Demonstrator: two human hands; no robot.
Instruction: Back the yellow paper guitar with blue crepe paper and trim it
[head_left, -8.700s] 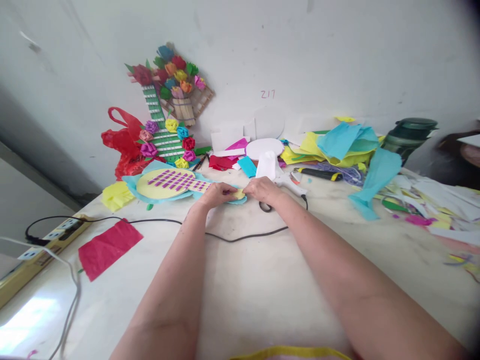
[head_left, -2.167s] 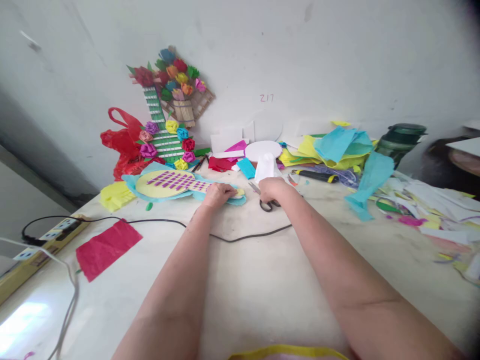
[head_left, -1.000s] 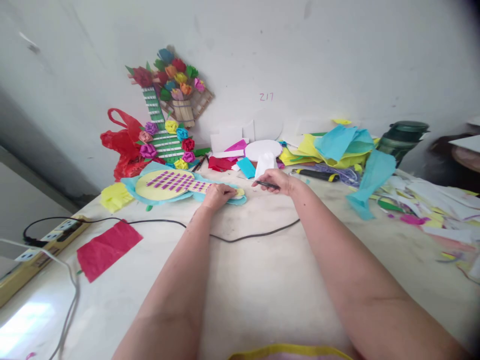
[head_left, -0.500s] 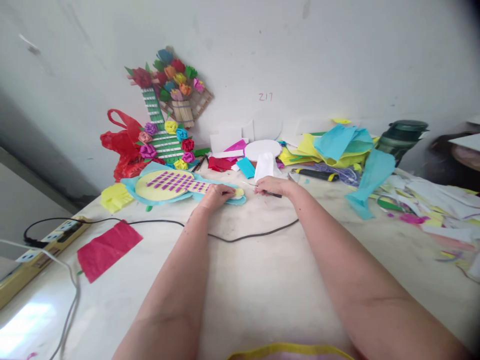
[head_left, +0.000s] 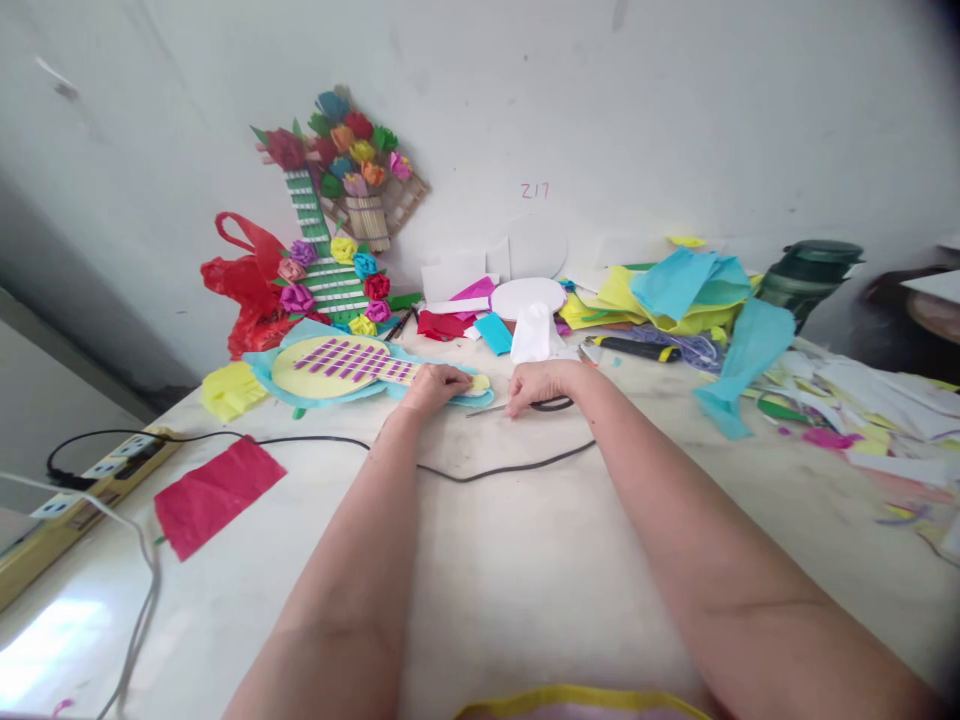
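Observation:
A guitar-shaped paper piece [head_left: 330, 368], yellow with purple woven strips on a light blue paper backing, lies at the left centre of the table. My left hand [head_left: 435, 388] is closed on its neck near the narrow right end. Just to the right, my right hand [head_left: 536, 385] is closed around a pair of scissors [head_left: 553, 404] with black handles. The blades point left, low over the table near the neck's tip. Part of the scissors is hidden by my fingers.
Behind stand a green paper guitar with flowers [head_left: 330, 285] and a red plastic bag [head_left: 251, 285]. A yellow-black cutter [head_left: 636, 348] and paper scraps [head_left: 885, 400] lie right. A black cable [head_left: 480, 478] crosses before my hands. Left are red paper [head_left: 217, 498] and a power strip [head_left: 112, 485].
My right hand has turned and shifted slightly toward me, and the scissors' blades now show lower, pointing left. My left hand keeps its hold on the neck.

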